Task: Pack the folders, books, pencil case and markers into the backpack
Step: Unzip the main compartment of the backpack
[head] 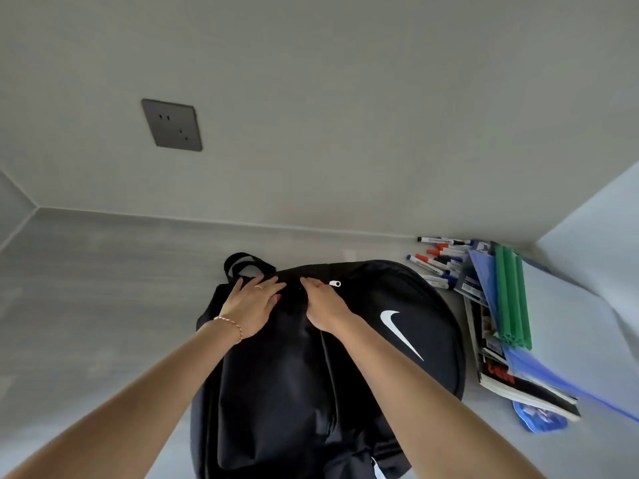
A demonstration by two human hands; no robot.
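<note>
Over on the left, the socket (172, 125) sits on the wall, well away from the action. Then the left hand (251, 307): fingers spread and fairly straight, lying flat on the top of the backpack (294, 375), just beside the carry loop (242, 262), pinning the fabric down. It holds nothing.

Centre stage, the right hand (323, 302) is on the bag's top edge too, fingertips bunched and curled in at the zip line, close to the white zip pull (334, 283). It looks like a pinch on the fabric or a slider, but exactly what is between the fingers is hidden. The bag lies flat with its top toward the wall and appears not yet opened.

Now the key relation: everything to be packed lies to the right of the bag, on the right hand's side. Markers (439, 262) are scattered near the wall, folders (511, 299) beside them with long edges running toward the person, books (518, 382) stacked under those, and what is probably the pencil case (539, 418) peeks out nearest. The right hand is plainly nearer; my read is that the zip must open first.
</note>
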